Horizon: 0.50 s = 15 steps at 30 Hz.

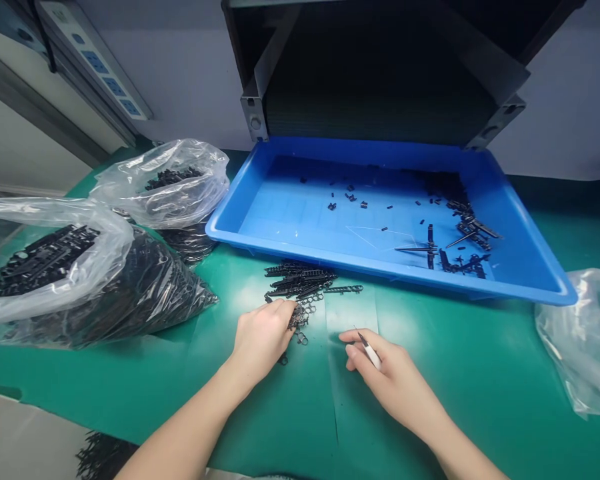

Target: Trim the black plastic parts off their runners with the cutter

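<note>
Here we go, the left grip is curled down right at the edge of a loose heap of black plastic parts, fingertips on the ring-shaped links trailing from it, though whether it's actually pinching any of them is impossible to call from up here. Over to the right grip, and that one's closed on a slim white-handled tool, dark tip pointing up and away, just beside the heap but not touching it. Beyond both grips sits a blue tray, with more black pieces scattered across its floor and bunched at the far right. Out past the left grip, two clear plastic bags stuffed with black parts slump on the green counter, and past the right grip lies another clear bag, well apart from the action!
</note>
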{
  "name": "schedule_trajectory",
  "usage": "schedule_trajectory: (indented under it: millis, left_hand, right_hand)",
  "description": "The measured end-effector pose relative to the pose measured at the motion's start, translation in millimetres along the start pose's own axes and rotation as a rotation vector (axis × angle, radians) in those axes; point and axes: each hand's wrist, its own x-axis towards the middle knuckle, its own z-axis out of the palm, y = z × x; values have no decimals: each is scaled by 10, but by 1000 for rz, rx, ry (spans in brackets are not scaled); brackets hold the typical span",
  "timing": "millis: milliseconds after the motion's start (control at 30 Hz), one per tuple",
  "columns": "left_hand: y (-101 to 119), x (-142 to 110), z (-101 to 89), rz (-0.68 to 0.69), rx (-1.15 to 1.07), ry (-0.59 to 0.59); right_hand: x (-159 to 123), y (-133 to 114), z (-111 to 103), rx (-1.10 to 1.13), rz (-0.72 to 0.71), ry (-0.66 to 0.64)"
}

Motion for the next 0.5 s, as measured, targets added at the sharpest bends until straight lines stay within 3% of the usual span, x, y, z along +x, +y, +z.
schedule_trajectory:
  millis: [133, 233, 300, 400, 500]
  left_hand:
    - [202, -156, 67, 182, -257, 200]
    - [350, -226, 5, 233, -536, 236]
    - [371, -212, -74, 107, -797, 153]
    - [311, -143, -142, -178, -1122, -78]
    - [271, -101, -97, -226, -1348, -345]
  right_hand:
    - [20, -17, 57, 355, 79, -16]
    - [25, -29, 59, 461, 69, 11]
    - [13, -46, 38, 466, 54, -6]
    - [-17, -87, 3, 468, 41, -82]
    - [-34, -108, -2, 486, 29, -157]
